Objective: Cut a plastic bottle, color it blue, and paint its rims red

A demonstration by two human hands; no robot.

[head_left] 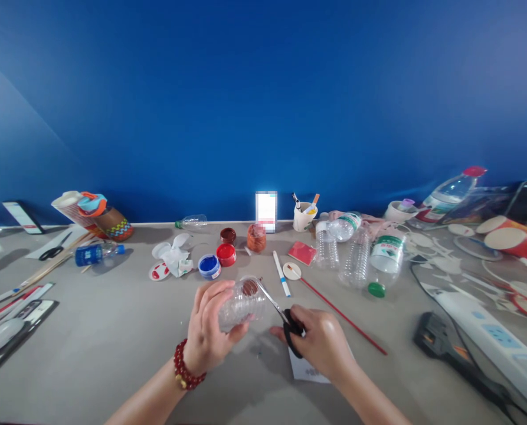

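Note:
My left hand [212,324], with a red bead bracelet at the wrist, is wrapped round a cut piece of clear plastic bottle [245,307]. A dark reddish-brown oval patch shows on the plastic near its upper edge. In my right hand [318,336] is a pair of scissors [274,302] with black handles, the blades pointing up and left. Their tips meet the upper right rim of the bottle piece; whether they cut into it I cannot tell. Below my right hand a white sheet with print [305,370] lies partly covered.
Open paint jars, blue [209,265] and red [226,255], stand beyond my hands. A white marker [281,273] and a red stick [343,315] lie to the right, with plastic bottles [354,257] behind. A glue gun [440,342] and power strip [493,330] sit far right.

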